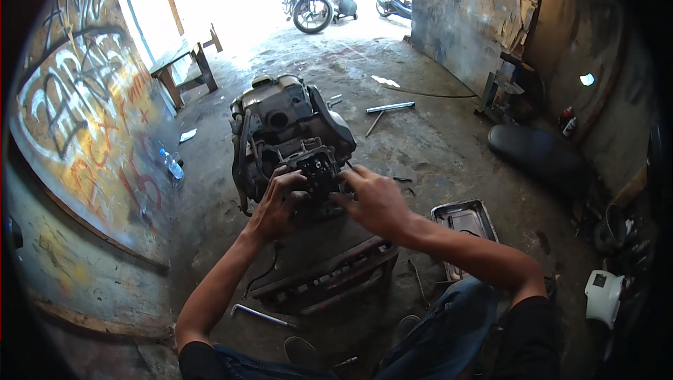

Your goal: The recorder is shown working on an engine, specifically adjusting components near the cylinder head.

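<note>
- We see white graffiti lettering, with red characters lower down, on the left wall [84,92].
- The engine [294,134], dark, grimy metal with an opened cavity, is directly ahead of us.
- Our left hand [275,205] and right hand [378,200] flank that cavity, fingers half-curled; we cannot tell whether either grips anything.

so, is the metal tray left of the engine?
No, the metal tray lies on the floor to the right of the engine.

My right hand [378,205] partly hides the engine [294,127] (its innards [319,168] too small to tell); my jeans [449,324] are cropped.
</note>
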The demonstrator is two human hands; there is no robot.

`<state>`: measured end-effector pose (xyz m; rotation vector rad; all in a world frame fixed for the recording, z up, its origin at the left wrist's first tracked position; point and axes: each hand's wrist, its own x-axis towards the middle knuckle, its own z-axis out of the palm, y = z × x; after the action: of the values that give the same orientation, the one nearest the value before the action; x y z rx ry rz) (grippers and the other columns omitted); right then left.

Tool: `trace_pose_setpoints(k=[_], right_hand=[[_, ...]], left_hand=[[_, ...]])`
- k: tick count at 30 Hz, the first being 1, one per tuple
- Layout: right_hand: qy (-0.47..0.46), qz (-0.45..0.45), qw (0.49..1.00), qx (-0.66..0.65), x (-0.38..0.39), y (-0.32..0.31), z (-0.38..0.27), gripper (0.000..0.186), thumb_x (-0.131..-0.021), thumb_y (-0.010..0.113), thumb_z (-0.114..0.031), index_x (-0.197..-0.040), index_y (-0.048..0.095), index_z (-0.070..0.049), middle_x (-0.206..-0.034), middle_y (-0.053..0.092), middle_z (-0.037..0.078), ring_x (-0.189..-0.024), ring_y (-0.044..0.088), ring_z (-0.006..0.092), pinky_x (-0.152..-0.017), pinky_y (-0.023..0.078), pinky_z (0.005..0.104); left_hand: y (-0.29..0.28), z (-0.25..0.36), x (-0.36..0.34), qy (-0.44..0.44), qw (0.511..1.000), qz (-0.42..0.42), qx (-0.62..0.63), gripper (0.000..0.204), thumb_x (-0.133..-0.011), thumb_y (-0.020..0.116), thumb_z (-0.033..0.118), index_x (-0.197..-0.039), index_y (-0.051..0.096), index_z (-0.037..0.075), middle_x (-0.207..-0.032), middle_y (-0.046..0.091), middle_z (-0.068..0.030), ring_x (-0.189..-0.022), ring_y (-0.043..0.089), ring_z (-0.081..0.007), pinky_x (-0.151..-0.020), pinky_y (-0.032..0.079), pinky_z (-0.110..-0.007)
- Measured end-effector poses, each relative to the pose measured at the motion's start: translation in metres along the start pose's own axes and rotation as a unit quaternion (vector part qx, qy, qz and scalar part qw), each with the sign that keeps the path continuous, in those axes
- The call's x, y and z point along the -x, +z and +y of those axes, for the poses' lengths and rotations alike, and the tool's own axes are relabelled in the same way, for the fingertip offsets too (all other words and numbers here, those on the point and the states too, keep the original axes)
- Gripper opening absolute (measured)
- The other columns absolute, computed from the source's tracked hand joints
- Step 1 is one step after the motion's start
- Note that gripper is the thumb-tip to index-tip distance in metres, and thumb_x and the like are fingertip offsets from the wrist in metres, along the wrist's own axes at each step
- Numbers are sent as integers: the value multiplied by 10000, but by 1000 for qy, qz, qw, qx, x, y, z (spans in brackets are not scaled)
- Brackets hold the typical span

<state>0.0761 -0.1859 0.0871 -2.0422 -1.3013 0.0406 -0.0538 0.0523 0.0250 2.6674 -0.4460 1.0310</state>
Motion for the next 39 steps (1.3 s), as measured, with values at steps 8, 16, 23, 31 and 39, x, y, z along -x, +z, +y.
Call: trace_pose_setpoints(k=[8, 16, 23, 31, 39], right_hand=[[-113, 114, 965, 209, -14, 42, 13, 264, -923, 749, -262, -1005, 692, -18, -1037, 702, 154, -1040, 686, 346, -869, 556, 460], [-62, 136, 981, 125, -15, 43, 17, 314, -901, 786, -304, -997, 657, -34, -995, 690, 151, -972, 698, 356, -804, 566, 478], [-126, 146, 976, 98, -11, 57, 22, 277, -912, 772, -278, -999, 652, -44, -959, 684, 143, -909, 705, 353, -783, 560, 483], [-182, 62, 975, 112, -2, 76, 16, 237, -872, 724, -197, -1035, 645, -45, -957, 669, 127, -879, 720, 303, -796, 565, 453], [-196, 57, 969, 140, -5, 72, 3, 344, -852, 697, -163, -1150, 623, -8, -974, 674, 147, -874, 730, 317, -741, 595, 433]], left_hand=[[-4, -7, 1, 62, 996, -45, -36, 357, -757, 883, 139, -1026, 656, 81, -1319, 506, -170, -1329, 529, -431, -1122, 471, -553], [-2, 8, -9, -5, 999, -1, 38, 389, -729, 885, 127, -1058, 681, 86, -1315, 512, -161, -1364, 505, -418, -1137, 464, -542], [-7, -3, 0, 75, 997, -35, -6, 363, -784, 857, 131, -1076, 654, 59, -1336, 506, -174, -1368, 501, -441, -1175, 435, -551], [-17, 7, -8, -9, 994, -27, 102, 650, -785, 840, 87, -1337, 497, 86, -1372, 523, -210, -1364, 531, -446, -1131, 485, -524], [-17, 5, -9, -40, 993, 16, 108, 463, -867, 658, -57, -1304, 537, 39, -1310, 599, -193, -1285, 596, -401, -1097, 502, -480]])
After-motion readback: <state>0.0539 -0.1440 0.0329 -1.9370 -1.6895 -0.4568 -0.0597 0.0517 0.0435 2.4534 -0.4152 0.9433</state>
